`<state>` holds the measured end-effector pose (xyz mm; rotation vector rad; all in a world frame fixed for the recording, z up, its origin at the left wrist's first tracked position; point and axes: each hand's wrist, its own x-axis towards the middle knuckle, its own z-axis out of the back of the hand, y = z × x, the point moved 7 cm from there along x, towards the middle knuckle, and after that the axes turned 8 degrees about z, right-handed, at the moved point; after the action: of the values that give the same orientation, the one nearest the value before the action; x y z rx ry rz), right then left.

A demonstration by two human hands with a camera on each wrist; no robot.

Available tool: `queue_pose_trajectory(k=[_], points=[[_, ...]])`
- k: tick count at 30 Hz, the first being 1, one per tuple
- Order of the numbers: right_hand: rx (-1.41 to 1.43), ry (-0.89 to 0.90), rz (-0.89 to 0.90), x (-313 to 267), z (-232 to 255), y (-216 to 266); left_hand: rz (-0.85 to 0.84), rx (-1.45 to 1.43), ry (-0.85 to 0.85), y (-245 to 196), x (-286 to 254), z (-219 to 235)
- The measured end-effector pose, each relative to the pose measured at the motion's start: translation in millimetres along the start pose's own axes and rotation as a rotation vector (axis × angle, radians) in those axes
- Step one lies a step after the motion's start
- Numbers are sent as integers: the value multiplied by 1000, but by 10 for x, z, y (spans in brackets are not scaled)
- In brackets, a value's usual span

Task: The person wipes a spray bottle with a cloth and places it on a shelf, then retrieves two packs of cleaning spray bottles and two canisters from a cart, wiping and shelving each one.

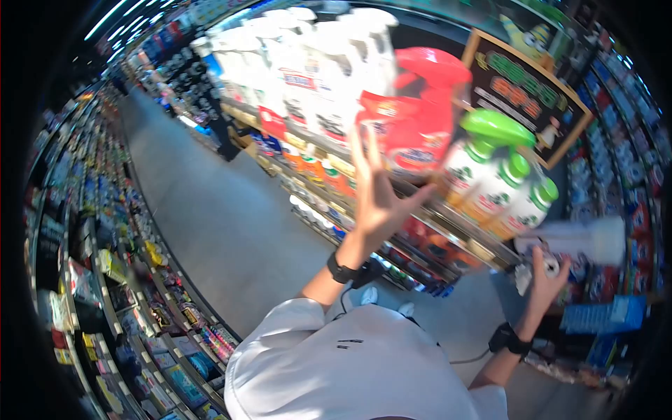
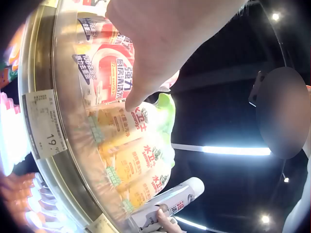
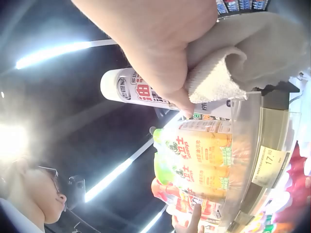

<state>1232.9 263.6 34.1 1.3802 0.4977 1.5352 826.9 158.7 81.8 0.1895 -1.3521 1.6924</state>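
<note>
Reaching up to the shelf, your left hand spreads open against the red bottle directly ahead. Your right hand grips a cloth and a white can lying sideways, right of the green-capped bottles.

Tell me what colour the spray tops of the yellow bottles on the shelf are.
The spray tops are bright green, clearest in the head view.

Both arms are raised, the left hand spread (fingers straight), the right hand curled in a grip.
</note>
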Motion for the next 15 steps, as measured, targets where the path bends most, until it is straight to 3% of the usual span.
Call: queue_pose_trajectory(k=[1,3,4,8,15], points=[[-8,38,53,25,-80,198,92,20,45,-22,-11,-56],[51,152,14,66,-152,133,-35,59,-32,-58,-74,-187],[100,206,-25,74,-200,127,20,47,-10,-138,-92,-211],[117,346,83,176,-291,229,-54,17,3,-396,-144,-331],[132,517,80,255,-416,296,-55,51,-24,-410,-95,-416]])
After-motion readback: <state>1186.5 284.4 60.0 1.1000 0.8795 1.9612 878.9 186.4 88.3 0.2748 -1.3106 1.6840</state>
